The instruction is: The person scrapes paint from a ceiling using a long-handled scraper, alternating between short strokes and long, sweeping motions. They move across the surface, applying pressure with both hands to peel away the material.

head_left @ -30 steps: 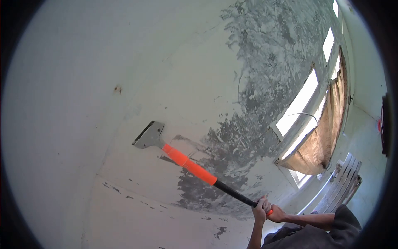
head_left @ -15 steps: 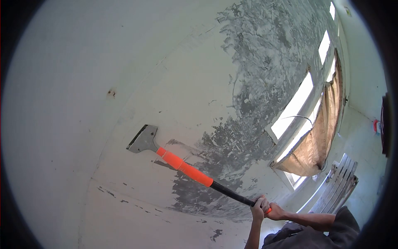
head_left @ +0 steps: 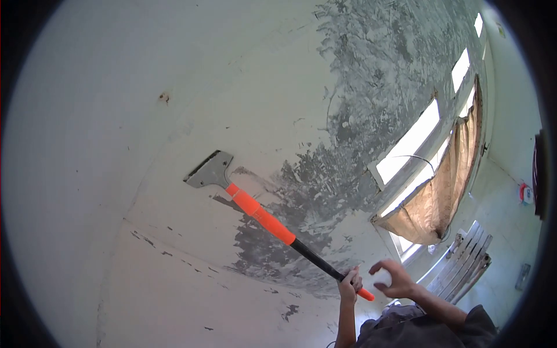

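A long-handled scraper (head_left: 261,217) has a flat metal blade (head_left: 210,170), an orange sleeve, a black shaft and an orange end cap. Its blade lies against the white painted wall (head_left: 174,87), at the edge of a grey patch (head_left: 313,185) where the paint is gone. My left hand (head_left: 350,284) grips the shaft near its lower end. My right hand (head_left: 393,278) is off the handle, just to the right of the end cap. Its fingers are curled around a pale spot; I cannot tell whether that is an object.
To the right is a window (head_left: 409,145) with bright panes and a tan cloth (head_left: 441,197) sagging across it. A white slatted frame (head_left: 467,261) leans below the window. A small red-and-white object (head_left: 525,193) sits on the far right wall.
My right hand has let go of the handle's end and lifted to the right. The blade has shifted slightly up and right along the wall; my left hand keeps its grip.
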{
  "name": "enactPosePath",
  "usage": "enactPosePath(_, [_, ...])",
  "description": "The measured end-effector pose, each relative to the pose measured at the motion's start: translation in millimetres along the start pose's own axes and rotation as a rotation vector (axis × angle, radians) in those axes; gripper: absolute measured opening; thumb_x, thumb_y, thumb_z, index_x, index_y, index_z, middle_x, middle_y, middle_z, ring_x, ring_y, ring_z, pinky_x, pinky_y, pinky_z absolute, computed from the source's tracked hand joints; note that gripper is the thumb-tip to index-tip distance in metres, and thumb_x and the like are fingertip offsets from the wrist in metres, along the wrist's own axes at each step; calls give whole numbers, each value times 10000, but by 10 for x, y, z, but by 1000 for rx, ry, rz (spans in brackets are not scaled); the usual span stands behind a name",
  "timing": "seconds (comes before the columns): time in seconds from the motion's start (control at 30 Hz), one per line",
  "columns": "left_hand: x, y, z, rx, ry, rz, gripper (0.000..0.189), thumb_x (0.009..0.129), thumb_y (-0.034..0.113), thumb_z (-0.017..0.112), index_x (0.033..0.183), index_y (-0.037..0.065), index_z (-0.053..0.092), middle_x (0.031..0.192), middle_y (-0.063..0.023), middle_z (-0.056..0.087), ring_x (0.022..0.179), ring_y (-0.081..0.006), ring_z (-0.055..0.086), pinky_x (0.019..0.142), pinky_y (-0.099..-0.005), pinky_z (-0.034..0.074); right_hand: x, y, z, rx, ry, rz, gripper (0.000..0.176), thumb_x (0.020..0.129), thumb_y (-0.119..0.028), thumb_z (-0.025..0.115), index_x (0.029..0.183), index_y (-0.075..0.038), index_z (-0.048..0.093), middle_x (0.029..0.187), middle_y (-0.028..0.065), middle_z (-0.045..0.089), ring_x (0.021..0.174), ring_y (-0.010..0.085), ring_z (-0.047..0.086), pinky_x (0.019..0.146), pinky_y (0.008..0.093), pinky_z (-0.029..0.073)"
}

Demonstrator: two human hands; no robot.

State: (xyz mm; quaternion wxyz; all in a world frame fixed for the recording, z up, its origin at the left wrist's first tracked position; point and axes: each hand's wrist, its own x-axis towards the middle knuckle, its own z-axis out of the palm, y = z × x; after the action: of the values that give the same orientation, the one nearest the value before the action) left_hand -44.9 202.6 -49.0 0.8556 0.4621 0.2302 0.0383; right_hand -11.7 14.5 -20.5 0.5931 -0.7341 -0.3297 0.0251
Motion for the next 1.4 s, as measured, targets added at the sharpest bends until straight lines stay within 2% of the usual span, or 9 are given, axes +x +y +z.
enactPosePath(0.17, [-13,-10,12,-11,-74,-22,327,915,79,507,618,153,394,475,69,271,347,-54,211,350,-240,158,164,-1642,-875,558,143,-590,149,777,-113,700,844,-40,589,786,98,655,710,247,640,661,366,497])
enactPosePath(0.23, [19,-42,32,-2,-97,-29,355,913,88,522,600,156,369,467,67,257,346,-58,206,349,-243,157,124,-2059,-639,880,487,-719,118,826,-111,649,823,6,631,772,142,657,610,261,611,718,364,508])
enactPosePath(0.33, [15,-31,93,-32,-114,-19,352,912,88,529,601,154,379,461,66,252,340,-60,196,349,-246,155,189,-2408,-962,790,202,-981,40,833,-168,708,872,-167,717,729,14,575,623,157,542,580,330,397])
enactPosePath(0.6, [-70,-63,41,1,-124,-4,350,915,111,555,598,153,412,445,63,254,328,-68,192,353,-256,151,138,-2375,-823,761,53,-1019,141,927,-181,609,1009,-212,720,809,18,584,712,177,587,669,331,414])
enactPosePath(0.7, [-121,-77,26,0,-127,-14,354,915,114,552,600,157,398,447,62,257,329,-70,198,353,-256,153,123,-2281,-626,840,194,-1047,337,887,-256,654,752,36,553,687,166,578,569,278,565,628,375,495])
enactPosePath(0.8, [-146,-73,20,7,-118,-38,352,915,112,545,604,158,388,449,60,261,330,-71,207,352,-256,157,105,-2321,-628,872,220,-1047,262,919,-187,603,743,4,562,672,137,551,547,280,543,608,363,474])
enactPosePath(0.87, [-147,-83,29,1,-110,-37,349,915,110,542,605,156,388,450,61,263,331,-71,208,352,-256,158,84,-2396,-759,834,67,-1019,127,924,-205,618,1007,-206,714,800,19,586,697,176,588,661,331,415])
enactPosePath(1.3, [-142,-231,48,-2,-159,-10,295,931,108,519,643,137,462,446,60,285,326,-75,235,344,-259,189,39,-2325,-584,845,117,-1028,259,970,-367,564,966,-131,668,699,10,543,618,171,543,580,347,392])
enactPosePath(1.4, [-100,-444,19,111,-113,-12,284,916,105,517,641,134,453,455,56,307,330,-76,267,344,-258,212,148,-1815,-417,628,268,-643,230,803,-189,670,919,-11,579,932,157,627,867,286,625,805,394,473])
